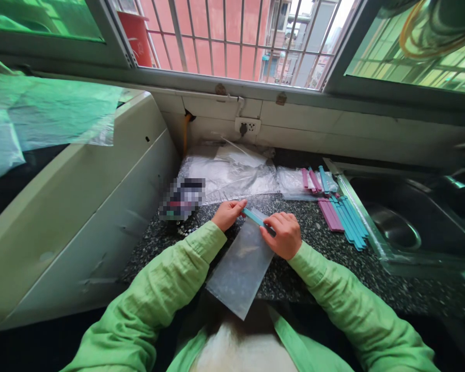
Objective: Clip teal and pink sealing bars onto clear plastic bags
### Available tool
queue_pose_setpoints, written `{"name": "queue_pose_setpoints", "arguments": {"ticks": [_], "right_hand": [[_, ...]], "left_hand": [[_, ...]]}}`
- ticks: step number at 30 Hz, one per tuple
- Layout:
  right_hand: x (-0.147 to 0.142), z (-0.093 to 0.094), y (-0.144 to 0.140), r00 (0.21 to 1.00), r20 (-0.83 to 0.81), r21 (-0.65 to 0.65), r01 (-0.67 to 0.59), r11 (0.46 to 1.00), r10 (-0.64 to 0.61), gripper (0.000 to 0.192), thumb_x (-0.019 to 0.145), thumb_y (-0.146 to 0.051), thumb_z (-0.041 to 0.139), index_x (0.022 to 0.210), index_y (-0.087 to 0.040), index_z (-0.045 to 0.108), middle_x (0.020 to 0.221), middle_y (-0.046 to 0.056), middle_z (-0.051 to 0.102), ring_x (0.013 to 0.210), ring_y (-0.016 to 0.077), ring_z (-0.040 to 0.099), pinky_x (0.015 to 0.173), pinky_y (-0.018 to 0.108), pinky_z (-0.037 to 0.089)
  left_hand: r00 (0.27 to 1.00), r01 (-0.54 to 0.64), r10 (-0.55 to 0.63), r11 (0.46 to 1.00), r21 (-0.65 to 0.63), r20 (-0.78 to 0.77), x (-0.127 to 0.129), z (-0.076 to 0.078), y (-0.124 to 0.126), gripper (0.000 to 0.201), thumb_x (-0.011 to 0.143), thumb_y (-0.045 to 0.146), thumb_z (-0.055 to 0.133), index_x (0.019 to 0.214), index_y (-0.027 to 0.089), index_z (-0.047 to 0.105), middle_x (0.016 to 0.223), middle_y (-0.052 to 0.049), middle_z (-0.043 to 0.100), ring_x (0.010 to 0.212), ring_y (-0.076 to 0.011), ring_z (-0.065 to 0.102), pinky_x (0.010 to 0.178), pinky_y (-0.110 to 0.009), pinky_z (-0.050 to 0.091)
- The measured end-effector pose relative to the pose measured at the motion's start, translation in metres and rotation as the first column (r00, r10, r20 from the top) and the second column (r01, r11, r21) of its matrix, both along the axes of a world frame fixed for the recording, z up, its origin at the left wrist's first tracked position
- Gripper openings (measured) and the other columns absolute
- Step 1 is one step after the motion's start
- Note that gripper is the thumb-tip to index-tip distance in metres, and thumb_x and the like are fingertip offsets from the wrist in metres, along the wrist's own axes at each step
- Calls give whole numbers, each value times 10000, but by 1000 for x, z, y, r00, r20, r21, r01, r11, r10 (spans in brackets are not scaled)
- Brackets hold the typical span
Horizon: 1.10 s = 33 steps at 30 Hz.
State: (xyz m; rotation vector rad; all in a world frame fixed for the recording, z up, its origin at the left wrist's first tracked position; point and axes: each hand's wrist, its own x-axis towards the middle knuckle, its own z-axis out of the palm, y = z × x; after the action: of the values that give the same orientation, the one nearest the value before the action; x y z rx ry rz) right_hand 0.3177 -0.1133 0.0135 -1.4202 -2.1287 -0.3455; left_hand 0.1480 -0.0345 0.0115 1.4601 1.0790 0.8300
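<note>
A clear plastic bag (240,268) lies flat on the dark speckled counter (325,268), its lower end hanging over the front edge. A teal sealing clip (256,218) runs across the bag's top. My left hand (228,213) pinches the clip's left end. My right hand (282,235) presses on its right end and the bag's top corner. Both arms wear green sleeves.
Loose teal clips (351,222) and pink clips (330,215) lie to the right, with more on a plastic sheet (294,183). A pile of clear bags (228,173) sits behind. A steel sink (411,222) is at right, a white appliance (81,206) at left.
</note>
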Motion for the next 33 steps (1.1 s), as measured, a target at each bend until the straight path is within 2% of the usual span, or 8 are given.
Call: {"name": "queue_pose_setpoints", "arguments": {"ticks": [8, 11, 15, 22, 30, 33], "right_hand": [[2, 0, 0, 1000, -20, 4, 4, 1000, -4, 233, 809, -399, 508, 737, -191, 585, 704, 20, 598, 724, 149, 484, 695, 292, 278], [3, 1, 0, 1000, -28, 16, 6, 1000, -5, 232, 805, -401, 514, 728, -194, 587, 694, 17, 598, 712, 149, 481, 692, 291, 280], [4, 1, 0, 999, -43, 33, -9, 999, 10, 214, 802, -382, 520, 713, -197, 583, 677, 11, 594, 699, 144, 478, 694, 288, 284], [3, 3, 0, 998, -63, 60, -23, 998, 27, 192, 794, -351, 530, 694, -194, 576, 663, 4, 591, 690, 136, 481, 694, 285, 292], [3, 1, -1, 998, -62, 88, -11, 996, 17, 178, 777, -347, 550, 688, -194, 569, 654, 2, 588, 685, 139, 478, 679, 289, 294], [3, 2, -1, 999, -47, 84, 28, 996, -25, 193, 778, -359, 551, 673, -197, 563, 651, 2, 584, 684, 141, 472, 673, 291, 287]], "left_hand": [[999, 34, -34, 999, 8, 21, 0, -9, 3, 512, 660, 623, 444, 486, 152, 543, 429, 24, 428, 432, -75, 327, 460, -233, 265], [999, 30, -30, 1000, 8, 40, 1, -10, 2, 506, 668, 617, 443, 484, 154, 532, 416, 34, 393, 425, -72, 309, 450, -231, 250], [997, 23, -24, 1000, 8, 70, 2, -9, 0, 500, 674, 617, 438, 479, 162, 504, 402, 48, 339, 415, -68, 274, 440, -231, 226], [992, 33, -28, 999, -37, 122, 4, -4, -2, 489, 626, 637, 470, 467, 176, 432, 405, 51, 349, 410, -61, 274, 432, -233, 213], [984, 37, -21, 995, -88, 176, 6, -2, -4, 483, 592, 645, 494, 486, 187, 380, 394, 71, 296, 399, -54, 259, 424, -230, 189], [985, 20, -3, 995, -95, 173, 7, -3, -5, 481, 592, 644, 490, 485, 189, 376, 393, 72, 295, 394, -53, 251, 422, -231, 175]]}}
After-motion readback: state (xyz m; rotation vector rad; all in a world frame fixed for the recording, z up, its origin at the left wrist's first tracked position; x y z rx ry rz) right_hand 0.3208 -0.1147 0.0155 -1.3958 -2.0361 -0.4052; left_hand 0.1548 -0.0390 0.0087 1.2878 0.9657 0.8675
